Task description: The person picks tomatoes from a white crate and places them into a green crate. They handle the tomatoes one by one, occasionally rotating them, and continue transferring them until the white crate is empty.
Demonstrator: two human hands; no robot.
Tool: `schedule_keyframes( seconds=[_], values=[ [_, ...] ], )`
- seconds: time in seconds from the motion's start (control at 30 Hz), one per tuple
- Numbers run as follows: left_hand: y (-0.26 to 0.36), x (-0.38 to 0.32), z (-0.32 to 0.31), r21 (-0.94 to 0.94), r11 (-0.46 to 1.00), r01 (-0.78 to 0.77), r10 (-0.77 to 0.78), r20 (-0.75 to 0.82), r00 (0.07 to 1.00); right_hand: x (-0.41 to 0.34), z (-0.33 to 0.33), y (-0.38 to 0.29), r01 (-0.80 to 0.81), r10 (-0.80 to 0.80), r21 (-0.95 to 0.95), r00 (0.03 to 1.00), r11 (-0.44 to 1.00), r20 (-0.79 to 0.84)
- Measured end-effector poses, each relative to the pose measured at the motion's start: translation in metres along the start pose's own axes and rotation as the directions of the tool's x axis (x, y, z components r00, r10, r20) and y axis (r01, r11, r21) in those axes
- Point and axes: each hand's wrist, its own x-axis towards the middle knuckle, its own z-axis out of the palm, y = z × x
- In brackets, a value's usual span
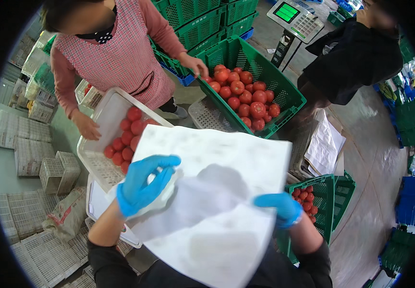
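Observation:
A large white paper sheet (211, 151) spreads before me, over part of a white crate (91, 147) of tomatoes (127, 138). It looks blurred and hides much of what lies under it. At its right edge my right hand (281, 209), in a blue glove, grips the sheet. My left hand (146, 183), gloved the same way, is over the sheet's left part, its fingers bent with a gap between them. Whether its fingertips touch the paper is not clear. Beyond the sheet a green crate (283, 120) holds many tomatoes (245, 95).
Opposite me stands a person in a checked apron (121, 50), one hand (195, 64) at the green crate. Another person in a dark jacket (358, 61) is near a scale (295, 19). Papers (324, 140) lie at right, above another green crate (324, 201). Crates (200, 28) are stacked behind.

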Motion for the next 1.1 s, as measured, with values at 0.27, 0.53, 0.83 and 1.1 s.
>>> schedule_keyframes(
  seconds=[0.27, 0.53, 0.83, 1.1],
  values=[
    [-0.095, 0.041, 0.082, 0.067, 0.978, -0.197, 0.204, -0.128, 0.971, -0.154, -0.178, 0.059, 0.611, -0.528, 0.063, 0.727, 0.789, -0.439],
    [-0.103, 0.066, 0.152, 0.459, 0.888, -0.013, 0.067, -0.101, 0.993, -0.146, -0.405, 0.048, 0.627, -0.693, -0.509, 0.070, 0.590, -0.718],
    [-0.083, 0.067, 0.167, 0.794, 0.594, 0.129, -0.164, -0.038, 0.986, -0.026, -0.592, -0.033, 0.936, -0.466, -0.063, 0.114, 0.347, -0.877],
    [-0.071, 0.077, 0.175, 0.871, 0.418, 0.258, -0.417, -0.068, 0.907, 0.052, -0.692, -0.059, 0.905, -0.221, 0.193, 0.291, 0.380, -0.931]
  ],
)
